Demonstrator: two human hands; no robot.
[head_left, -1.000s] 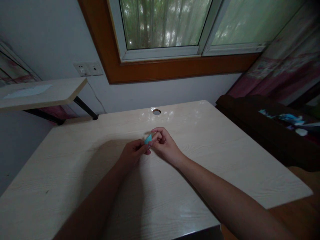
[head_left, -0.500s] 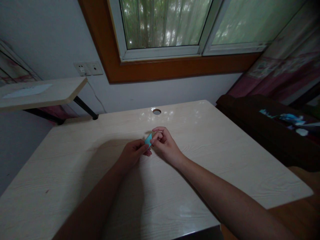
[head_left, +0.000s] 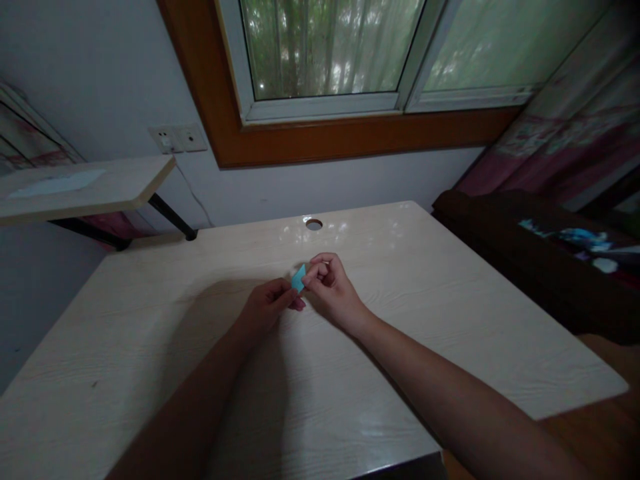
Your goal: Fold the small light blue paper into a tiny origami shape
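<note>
A small piece of folded turquoise paper [head_left: 299,279] is held up between my hands, over the middle of the desk. My left hand [head_left: 270,301] pinches its lower left part between thumb and fingers. At its right edge, the thumb and index finger of my right hand [head_left: 331,285] close on the paper, while the other fingers curl above. The fingers cover part of the paper, so its full shape is hidden. One pointed corner sticks up between the hands.
The pale wood-grain desk [head_left: 425,320] has a round cable hole [head_left: 314,225] near its back edge. A raised shelf [head_left: 115,180] on black legs stands at the back left, with a sheet [head_left: 57,183] on it. Dark brown furniture [head_left: 505,253] lies beyond the right edge.
Both hands keep their grip on the folded paper. The right hand and the paper have shifted very slightly, and the paper's tip points a little more upright.
</note>
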